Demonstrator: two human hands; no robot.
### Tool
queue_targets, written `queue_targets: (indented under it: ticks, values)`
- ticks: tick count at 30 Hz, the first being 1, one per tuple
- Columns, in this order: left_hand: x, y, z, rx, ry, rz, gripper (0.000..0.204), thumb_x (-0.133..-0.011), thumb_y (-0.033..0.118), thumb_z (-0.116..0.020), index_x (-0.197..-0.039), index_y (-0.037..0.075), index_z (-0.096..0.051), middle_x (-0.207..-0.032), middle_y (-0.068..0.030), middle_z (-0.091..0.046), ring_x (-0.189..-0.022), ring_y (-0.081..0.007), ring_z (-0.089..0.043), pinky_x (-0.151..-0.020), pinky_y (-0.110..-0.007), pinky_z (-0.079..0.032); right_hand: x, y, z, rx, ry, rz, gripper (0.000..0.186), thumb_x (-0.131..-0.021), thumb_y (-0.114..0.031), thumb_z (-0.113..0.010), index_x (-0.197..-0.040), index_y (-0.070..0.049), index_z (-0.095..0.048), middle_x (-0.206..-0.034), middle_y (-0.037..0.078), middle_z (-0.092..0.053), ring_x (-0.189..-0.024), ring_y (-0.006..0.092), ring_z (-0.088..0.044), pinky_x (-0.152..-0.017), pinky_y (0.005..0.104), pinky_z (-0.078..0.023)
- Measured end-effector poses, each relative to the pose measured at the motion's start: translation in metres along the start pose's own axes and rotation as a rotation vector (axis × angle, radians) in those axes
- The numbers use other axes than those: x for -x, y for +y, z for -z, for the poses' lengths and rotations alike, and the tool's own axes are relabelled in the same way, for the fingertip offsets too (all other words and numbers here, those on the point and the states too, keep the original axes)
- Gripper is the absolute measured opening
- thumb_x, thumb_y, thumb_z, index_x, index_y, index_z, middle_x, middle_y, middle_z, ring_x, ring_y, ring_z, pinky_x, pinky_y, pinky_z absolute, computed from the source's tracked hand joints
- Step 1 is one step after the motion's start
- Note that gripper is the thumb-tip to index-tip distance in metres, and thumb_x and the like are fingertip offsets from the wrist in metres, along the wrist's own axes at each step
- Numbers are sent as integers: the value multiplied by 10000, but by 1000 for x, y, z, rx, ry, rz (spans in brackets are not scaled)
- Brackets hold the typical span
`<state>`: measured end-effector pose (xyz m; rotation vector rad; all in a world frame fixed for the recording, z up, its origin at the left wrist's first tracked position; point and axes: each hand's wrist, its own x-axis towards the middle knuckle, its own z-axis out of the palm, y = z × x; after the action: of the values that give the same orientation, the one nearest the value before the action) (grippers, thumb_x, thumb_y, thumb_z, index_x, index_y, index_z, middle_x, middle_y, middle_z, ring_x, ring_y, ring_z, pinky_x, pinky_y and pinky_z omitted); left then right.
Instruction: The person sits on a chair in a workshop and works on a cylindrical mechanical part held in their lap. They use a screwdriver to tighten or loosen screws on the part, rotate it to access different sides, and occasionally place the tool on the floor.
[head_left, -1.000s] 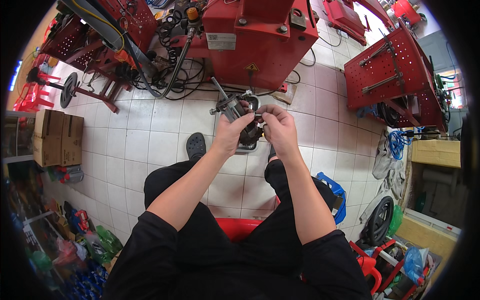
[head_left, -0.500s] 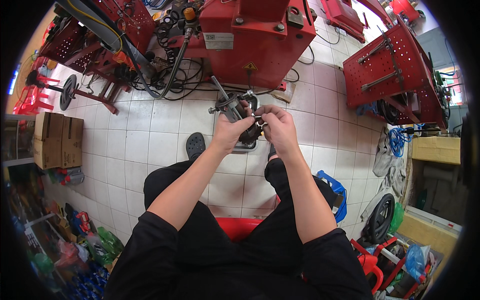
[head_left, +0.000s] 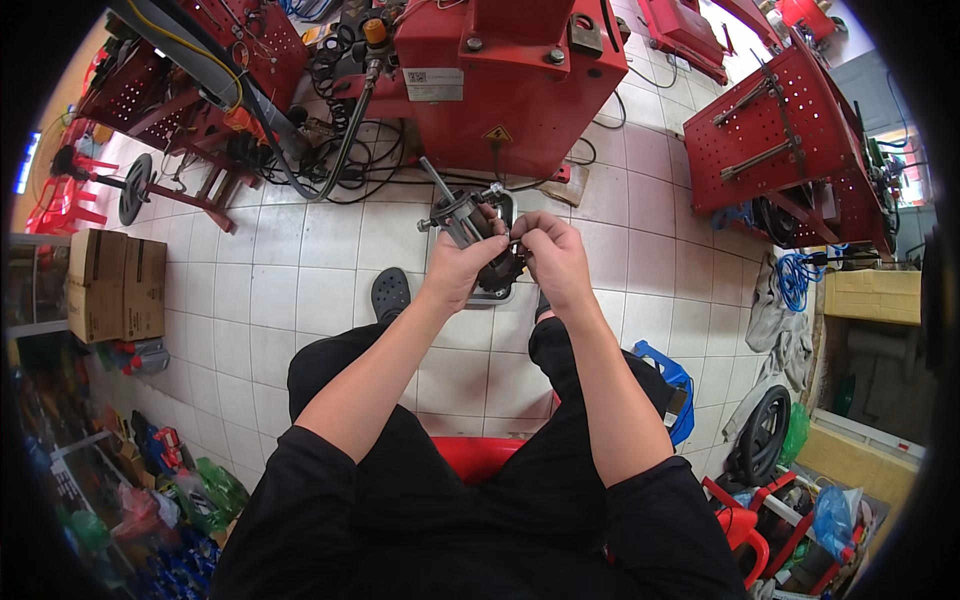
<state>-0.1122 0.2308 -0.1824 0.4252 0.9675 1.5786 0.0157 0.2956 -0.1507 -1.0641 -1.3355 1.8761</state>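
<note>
I sit on a red stool [head_left: 480, 455] over a white tiled floor. My left hand [head_left: 458, 262] grips a dark greasy metal part [head_left: 497, 270] fitted with a steel puller tool [head_left: 455, 212] whose threaded rod points up and away. My right hand [head_left: 552, 255] pinches the same part from the right, fingers closed on its upper edge. Both hands meet in front of my knees, above a grey metal tray [head_left: 490, 294] on the floor.
A large red machine [head_left: 500, 80] with hoses and cables stands straight ahead. A red pegboard tool cart [head_left: 790, 130] is at the right. Cardboard boxes [head_left: 115, 285] are at the left, a blue tool [head_left: 672, 385] by my right thigh, bottles at lower left.
The hands with the part shifted slightly; the right fingers moved onto the part's upper edge. Otherwise little differs.
</note>
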Motion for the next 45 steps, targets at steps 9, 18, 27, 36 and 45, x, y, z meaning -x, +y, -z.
queue_targets:
  ticks: [9,18,27,36,45]
  values:
    - [-2,4,2,-172,-59,2,282,-771,5,-635,-1027,58,-526,-921,-5,-575,-884,-95,-545,-818,-263,-443,-3,9,1,20,4,46,151,-804,-50,-435,-787,4,-575,-677,-11,-520,-573,39,-408,-504,201,-316]
    - [3,-1,-1,-151,-41,59,280,-770,39,-663,-1031,17,-562,-924,-38,-618,-846,-117,-604,-757,-264,-495,1,-5,3,24,-51,21,166,-795,-52,-417,-743,15,-559,-672,12,-542,-604,63,-443,-547,217,-354]
    - [2,-2,-1,-214,-9,2,287,-780,18,-656,-1049,24,-559,-973,-42,-614,-917,-122,-583,-838,-269,-458,-3,3,4,94,-63,133,161,-780,-35,-404,-761,8,-557,-676,-5,-524,-578,46,-395,-517,202,-314]
    - [-1,-3,-2,-59,56,-8,301,-785,10,-652,-1062,23,-535,-976,-66,-615,-881,-147,-604,-793,-293,-504,-2,-1,2,-30,-7,20,166,-794,-42,-429,-785,27,-580,-679,13,-538,-517,41,-400,-480,203,-332]
    - [2,1,-5,-93,56,6,330,-773,21,-684,-1073,34,-548,-968,-42,-605,-893,-122,-586,-815,-272,-474,0,-10,7,-320,-75,-208,134,-812,-64,-453,-865,0,-559,-690,35,-527,-371,32,-324,-341,213,-243]
